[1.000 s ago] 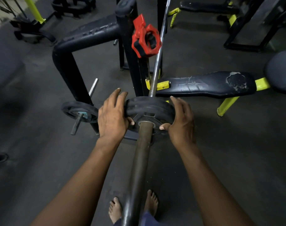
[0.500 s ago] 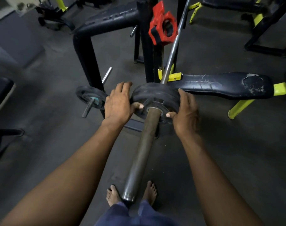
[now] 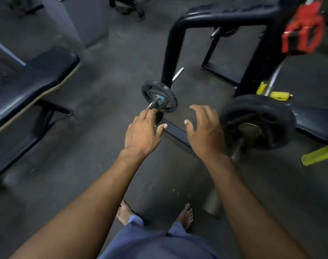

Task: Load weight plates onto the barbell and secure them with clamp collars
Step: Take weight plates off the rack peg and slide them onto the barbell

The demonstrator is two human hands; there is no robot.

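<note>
Both hands — left (image 3: 142,134), right (image 3: 206,135) — spread open, empty, between small plate (image 3: 159,96) and loaded plates (image 3: 258,120).

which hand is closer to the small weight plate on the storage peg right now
Left. The left hand is open just below the small weight plate, its fingers at the tip of the peg. The right hand, also open, hangs farther right, beside the loaded plates.

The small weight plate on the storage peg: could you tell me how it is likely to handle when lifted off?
The small weight plate looks rigid and probably heavy for its size. Its round rim suggests it could roll if set on edge. It likely must slide along the peg before coming free.
</note>
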